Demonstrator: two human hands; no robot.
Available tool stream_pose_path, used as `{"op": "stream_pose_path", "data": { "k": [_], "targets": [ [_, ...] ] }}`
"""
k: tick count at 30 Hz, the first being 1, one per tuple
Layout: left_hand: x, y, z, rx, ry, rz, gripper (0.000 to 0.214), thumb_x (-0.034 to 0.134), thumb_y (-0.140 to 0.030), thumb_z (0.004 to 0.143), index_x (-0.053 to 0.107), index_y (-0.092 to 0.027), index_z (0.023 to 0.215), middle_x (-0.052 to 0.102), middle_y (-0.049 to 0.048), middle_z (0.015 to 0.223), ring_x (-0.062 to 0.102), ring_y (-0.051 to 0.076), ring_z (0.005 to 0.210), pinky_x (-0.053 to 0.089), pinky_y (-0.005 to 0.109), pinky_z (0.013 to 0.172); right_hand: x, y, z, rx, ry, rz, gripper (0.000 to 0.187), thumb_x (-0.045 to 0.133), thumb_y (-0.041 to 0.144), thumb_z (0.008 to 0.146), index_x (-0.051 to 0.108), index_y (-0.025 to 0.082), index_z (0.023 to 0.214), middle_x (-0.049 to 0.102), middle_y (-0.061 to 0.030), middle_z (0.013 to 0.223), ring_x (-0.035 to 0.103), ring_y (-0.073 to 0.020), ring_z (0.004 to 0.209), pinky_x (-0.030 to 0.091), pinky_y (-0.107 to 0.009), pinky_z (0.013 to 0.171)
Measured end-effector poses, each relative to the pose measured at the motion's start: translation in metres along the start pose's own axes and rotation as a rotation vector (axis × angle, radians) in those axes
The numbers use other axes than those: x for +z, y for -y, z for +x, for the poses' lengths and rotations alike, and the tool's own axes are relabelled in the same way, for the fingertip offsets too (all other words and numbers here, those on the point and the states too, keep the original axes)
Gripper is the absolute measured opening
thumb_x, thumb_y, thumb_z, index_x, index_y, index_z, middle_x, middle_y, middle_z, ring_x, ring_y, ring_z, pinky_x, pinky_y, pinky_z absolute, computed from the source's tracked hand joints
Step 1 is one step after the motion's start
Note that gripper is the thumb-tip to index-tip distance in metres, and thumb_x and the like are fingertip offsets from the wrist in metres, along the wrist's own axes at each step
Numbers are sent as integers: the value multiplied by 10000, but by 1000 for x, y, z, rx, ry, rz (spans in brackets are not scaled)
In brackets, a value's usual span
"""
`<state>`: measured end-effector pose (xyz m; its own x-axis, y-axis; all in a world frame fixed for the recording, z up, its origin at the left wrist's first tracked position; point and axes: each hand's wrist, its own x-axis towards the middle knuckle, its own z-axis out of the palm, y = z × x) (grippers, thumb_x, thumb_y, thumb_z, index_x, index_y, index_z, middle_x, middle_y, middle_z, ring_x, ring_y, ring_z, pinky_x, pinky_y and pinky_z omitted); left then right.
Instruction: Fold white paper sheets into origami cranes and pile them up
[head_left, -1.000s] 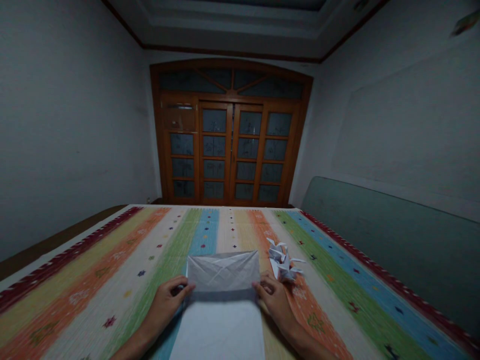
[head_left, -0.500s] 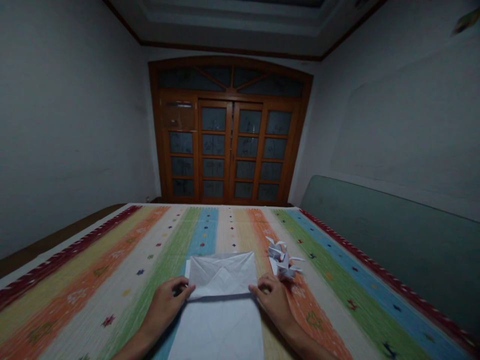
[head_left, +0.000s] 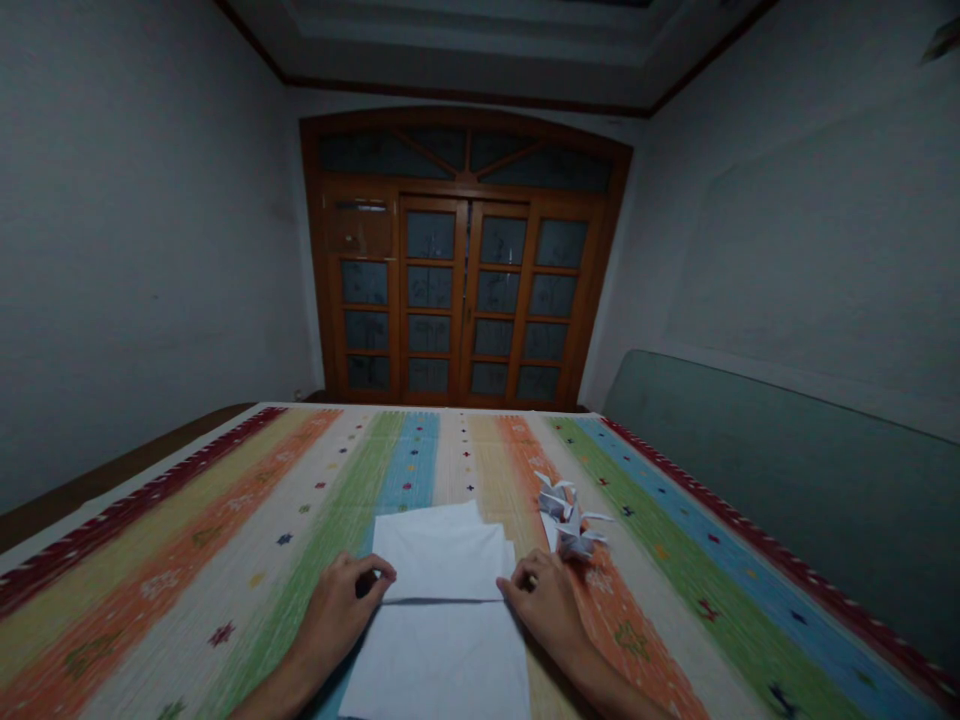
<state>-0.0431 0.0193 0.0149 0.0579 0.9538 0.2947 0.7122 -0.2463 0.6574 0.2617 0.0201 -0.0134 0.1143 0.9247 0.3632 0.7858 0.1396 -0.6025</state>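
A white sheet of paper (head_left: 442, 600) lies on the striped cloth (head_left: 225, 560) before me, with a crease across its middle. My left hand (head_left: 341, 615) pinches the paper's left edge at the crease, fingers curled. My right hand (head_left: 544, 605) pinches the right edge at the same crease. The far half of the sheet lies nearly flat beyond the crease. Small folded white paper figures (head_left: 566, 520) sit just beyond my right hand, not touched.
The striped cloth covers a wide flat surface running to wooden glazed doors (head_left: 461, 290) at the far wall. A grey-green padded panel (head_left: 787, 480) lines the right side. A plain wall stands at the left.
The far half of the sheet, held upright a second ago, has dropped away from me and now lies almost flat. Both hands stayed at the crease ends.
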Motion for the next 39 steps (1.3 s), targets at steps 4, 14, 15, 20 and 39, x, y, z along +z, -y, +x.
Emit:
{"op": "stream_pose_path", "data": {
  "k": [4,14,15,20,39],
  "targets": [
    [-2,-6,-7,154,49,157,242,619,-191,854,847,-271,861,778,60,836,660,316,907,484,447,879,-2,2,-2,-9,15,-52,185,741,171,759,659,193,594,701,-74,778,656,-285,849,488,-359,797],
    [6,-8,-17,345,38,381,260,651,-52,840,813,-253,813,712,65,811,630,303,858,529,461,785,-6,6,-6,-71,41,-127,157,619,69,760,633,189,660,677,-86,816,649,-302,889,504,-399,824],
    [7,-8,-19,377,19,390,263,630,-41,837,797,-241,801,711,75,836,634,304,868,541,467,786,-6,6,-7,-78,40,-133,142,616,64,753,640,187,685,675,-92,831,649,-306,892,512,-405,821],
    [10,-8,-23,612,-8,349,348,561,-73,886,748,-228,1135,708,120,1283,582,363,1257,536,563,1023,-3,6,-11,-209,-43,-141,401,597,45,742,683,162,1116,672,-164,1121,642,-350,1056,542,-509,919],
    [4,-16,-14,676,494,260,653,480,-432,1105,131,-399,1656,252,9,1714,268,321,1570,302,569,1252,-27,31,-15,-524,733,-75,719,510,496,1053,205,258,1659,177,-80,1722,171,-291,1599,197,-506,1298]
  ]
}}
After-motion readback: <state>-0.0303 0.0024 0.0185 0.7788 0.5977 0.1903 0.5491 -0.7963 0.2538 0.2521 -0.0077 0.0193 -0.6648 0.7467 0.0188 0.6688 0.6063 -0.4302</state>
